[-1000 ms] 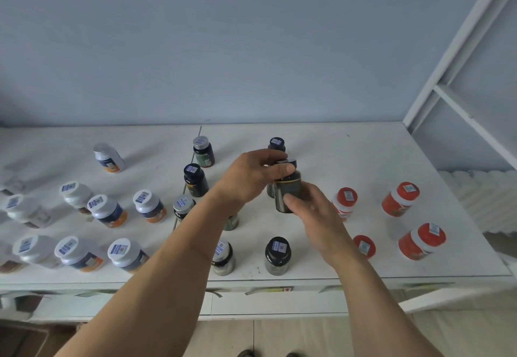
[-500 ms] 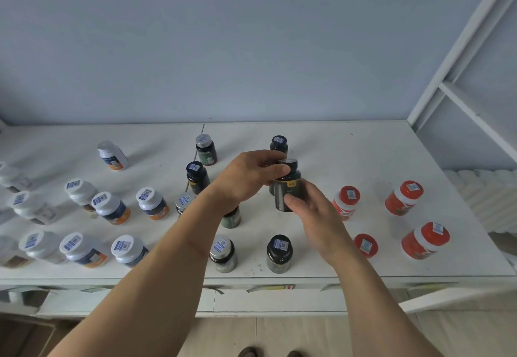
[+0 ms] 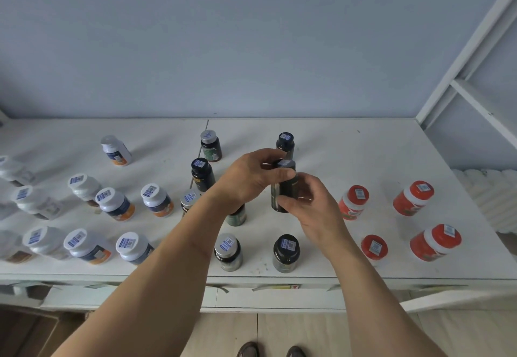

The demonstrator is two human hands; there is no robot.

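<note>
Both hands hold one dark bottle (image 3: 284,191) with a black cap above the middle of the white table (image 3: 335,155). My left hand (image 3: 249,180) curls its thumb and fingers round the cap at the top. My right hand (image 3: 313,205) wraps the bottle's lower body from the right, thumb across the front. The bottle stands roughly upright; whether its base touches the table is hidden.
Other dark bottles stand around: one behind (image 3: 285,144), two at the front (image 3: 286,253) (image 3: 228,251), more at centre left (image 3: 202,173). White-capped bottles (image 3: 156,200) fill the left side. Red-capped jars (image 3: 413,197) stand on the right. A white frame (image 3: 470,48) rises at far right.
The hands and the bottle stay in nearly the same spot. The right hand's fingers have shifted slightly round the bottle's body, and the left fingers sit closer over the cap.
</note>
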